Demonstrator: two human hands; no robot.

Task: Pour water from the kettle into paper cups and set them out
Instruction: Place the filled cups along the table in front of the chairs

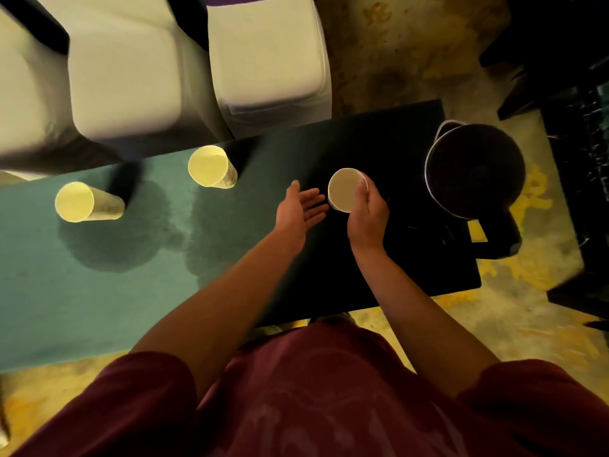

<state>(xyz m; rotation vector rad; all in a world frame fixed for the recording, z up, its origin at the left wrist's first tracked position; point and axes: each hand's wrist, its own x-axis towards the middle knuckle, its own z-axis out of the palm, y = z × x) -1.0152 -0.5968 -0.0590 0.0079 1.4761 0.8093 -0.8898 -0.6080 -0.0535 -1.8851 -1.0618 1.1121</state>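
My right hand (366,209) grips a white paper cup (344,189) from its right side, just above the dark right part of the table. My left hand (301,207) is open, palm up, fingers reaching toward the cup's left side without clearly touching it. A dark kettle (474,169) with a metal rim and black handle stands at the table's right end, lid off. Two more paper cups stand on the green tablecloth: one (211,166) near the far edge, another (82,202) further left. Whether any cup holds water I cannot tell.
The table (99,275) is long and narrow, covered in green cloth. White-covered chairs (131,77) press against its far edge. Patterned carpet (412,44) surrounds it, and dark furniture (580,143) stands to the right of the kettle.
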